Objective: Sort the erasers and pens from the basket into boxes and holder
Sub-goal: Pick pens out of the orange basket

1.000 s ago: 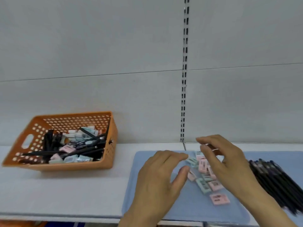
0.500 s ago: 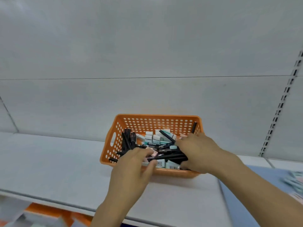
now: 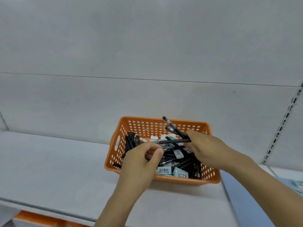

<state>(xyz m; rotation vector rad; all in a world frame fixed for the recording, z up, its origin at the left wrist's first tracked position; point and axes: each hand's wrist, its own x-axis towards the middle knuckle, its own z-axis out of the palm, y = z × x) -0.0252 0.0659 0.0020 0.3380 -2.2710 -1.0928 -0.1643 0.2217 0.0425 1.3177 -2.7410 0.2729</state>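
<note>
Head view: the left hand [image 3: 141, 163] covers the near left corner of the orange basket [image 3: 164, 126], its fingers curled and pinching something small; what exactly, I cannot tell. At the right edge the blue mat [image 3: 242, 199] and a few erasers [image 3: 299, 185] on it are cut off. The right hand [image 3: 206, 149] grips several black pens [image 3: 173, 141]; half a second ago it was still buried among them, and now their tips stand above the far rim. More pens and barcoded erasers lie in the basket, on the white shelf [image 3: 49, 164]
</note>
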